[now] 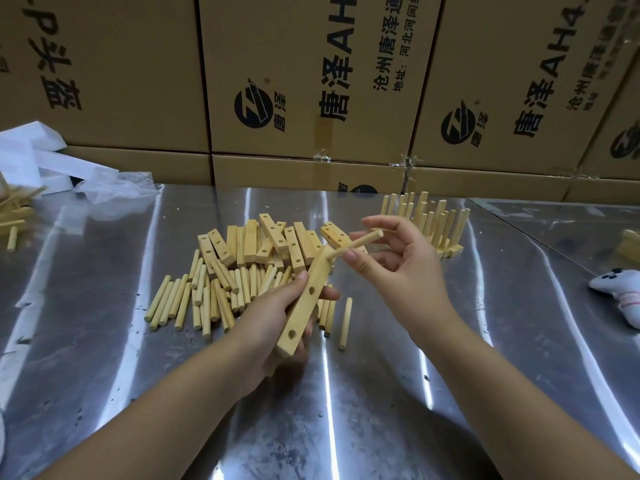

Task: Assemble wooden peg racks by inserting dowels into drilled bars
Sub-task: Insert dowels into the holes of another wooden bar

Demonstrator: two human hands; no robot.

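In the head view, a shiny metal counter streaked with glare filled the lower frame, and stacked cardboard boxes with black print walled off the top. At centre lay a heap of drilled bars, with loose dowels spread just below it and one stray dowel lying apart to the right. Behind the hands, finished racks stood with pegs upright. White packing scraps and more wood pieces sat at upper left, and a small soft toy at the right edge. The left hand had its fingers wrapped round a bar, held tilted above the counter, with two holes showing. The right hand pinched a peg between thumb and forefinger at the bar's far end.
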